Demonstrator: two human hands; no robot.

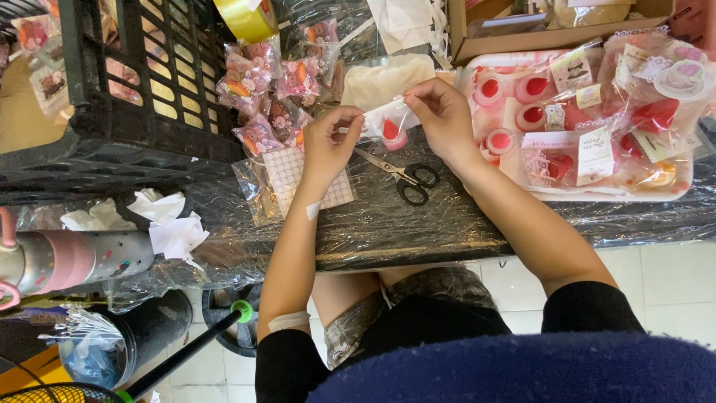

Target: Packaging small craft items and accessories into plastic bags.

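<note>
Over your dark sleeve (582,313), your left hand (326,145) and right hand (441,112) both pinch a clear bag (388,123) above scissors (406,177) mid-counter.

Black-handled scissors (409,177) at centre; black crate (142,89) at ten o'clock; tray (675,190) of red sweets at two o'clock; sticker sheet (298,175), crumpled tissue (168,220) at nine — yellow tape roll (246,16) at eleven

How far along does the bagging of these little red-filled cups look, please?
Done: several clear bagged packs with labels lie on the white tray. In hand: the left hand and right hand hold one small clear bag with a red cup at its top edge. Left: loose red cups on the tray are unbagged. Scissors and a sticker sheet lie nearby.
</note>
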